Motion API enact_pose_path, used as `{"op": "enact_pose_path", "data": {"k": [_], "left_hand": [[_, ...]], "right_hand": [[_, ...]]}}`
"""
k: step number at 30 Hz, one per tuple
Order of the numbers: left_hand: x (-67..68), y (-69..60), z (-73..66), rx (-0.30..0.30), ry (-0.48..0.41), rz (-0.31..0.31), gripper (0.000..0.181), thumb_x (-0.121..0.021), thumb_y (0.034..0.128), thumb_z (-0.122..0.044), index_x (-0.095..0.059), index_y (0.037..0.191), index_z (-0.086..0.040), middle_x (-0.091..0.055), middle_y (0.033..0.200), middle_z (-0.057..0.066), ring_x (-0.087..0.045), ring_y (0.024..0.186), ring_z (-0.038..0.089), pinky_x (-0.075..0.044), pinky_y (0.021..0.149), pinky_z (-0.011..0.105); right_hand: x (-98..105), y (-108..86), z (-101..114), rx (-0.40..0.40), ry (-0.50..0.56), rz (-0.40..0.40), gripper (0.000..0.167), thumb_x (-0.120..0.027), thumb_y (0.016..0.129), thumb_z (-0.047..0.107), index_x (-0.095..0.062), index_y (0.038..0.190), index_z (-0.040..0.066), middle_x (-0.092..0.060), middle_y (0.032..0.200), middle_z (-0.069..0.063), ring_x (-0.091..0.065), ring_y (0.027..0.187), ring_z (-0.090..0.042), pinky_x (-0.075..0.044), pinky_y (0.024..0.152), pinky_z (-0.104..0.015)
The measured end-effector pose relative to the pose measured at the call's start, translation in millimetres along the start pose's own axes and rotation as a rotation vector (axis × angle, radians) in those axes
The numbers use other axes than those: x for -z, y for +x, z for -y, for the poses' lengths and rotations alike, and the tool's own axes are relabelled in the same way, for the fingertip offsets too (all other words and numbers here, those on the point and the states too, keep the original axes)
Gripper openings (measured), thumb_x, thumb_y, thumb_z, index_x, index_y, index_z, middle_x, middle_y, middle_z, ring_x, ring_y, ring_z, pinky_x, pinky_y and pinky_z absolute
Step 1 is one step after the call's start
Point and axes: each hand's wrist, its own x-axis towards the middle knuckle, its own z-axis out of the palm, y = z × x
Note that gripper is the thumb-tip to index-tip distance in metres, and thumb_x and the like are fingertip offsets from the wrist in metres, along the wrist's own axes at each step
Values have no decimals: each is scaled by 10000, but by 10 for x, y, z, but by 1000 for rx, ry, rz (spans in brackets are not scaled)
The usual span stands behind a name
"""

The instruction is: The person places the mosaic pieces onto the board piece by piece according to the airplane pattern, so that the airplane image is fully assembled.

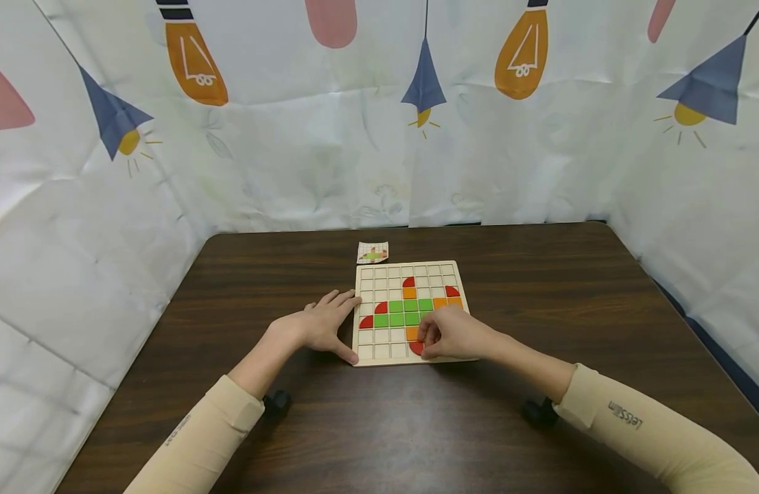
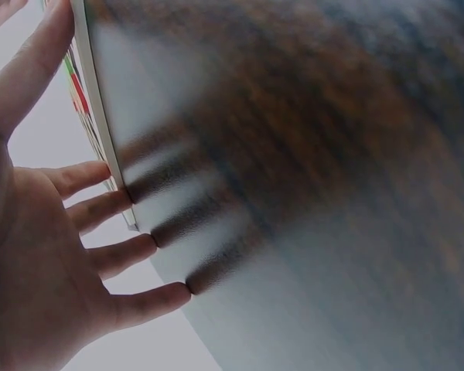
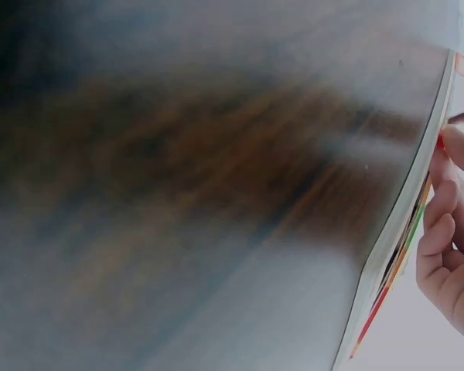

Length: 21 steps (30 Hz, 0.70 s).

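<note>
A pale wooden grid board (image 1: 382, 352) lies on the dark table, with green square tiles (image 1: 404, 313) in its middle. Along its left edge rests my left hand (image 1: 320, 329), fingers straight and spread, thumb at the near corner. My right hand (image 1: 456, 334) reaches over the board's near right part. Its thumb and forefinger pinch a red quarter-circle tile (image 1: 416, 348) in the bottom row, just below an orange square tile (image 1: 412, 333). In the right wrist view a bit of that red tile (image 3: 441, 142) shows at the thumb tip. The right hand hides some cells.
Behind the board lies a small picture card (image 1: 372, 253) with a coloured grid pattern. Other red quarter-circle tiles (image 1: 452, 291) and orange tiles sit in the board. A printed white curtain (image 1: 330, 158) hangs around the brown table (image 1: 262, 274).
</note>
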Motion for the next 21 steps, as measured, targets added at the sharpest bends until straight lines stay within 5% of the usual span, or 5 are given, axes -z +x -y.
{"op": "enact_pose_path", "data": {"k": [13, 21], "left_hand": [[11, -31, -22, -7, -2, -11, 1191, -847, 764, -614, -227, 1647, -109, -133, 1702, 134, -103, 1542, 420, -200, 1119, 731], [49, -106, 40, -39, -61, -46, 1003, -774, 860, -582, -299, 1638, -163, -205, 1685, 136, -179, 1533, 395, -173, 1129, 727]], "right_hand": [[-7, -11, 4, 25, -6, 11, 100, -819, 852, 71, -725, 872, 100, -617, 687, 118, -567, 623, -45, -522, 618, -262], [289, -143, -142, -3, -11, -64, 88, -786, 912, 124, -735, 978, 94, -666, 796, 105, -613, 710, -67, -531, 649, -280]]}}
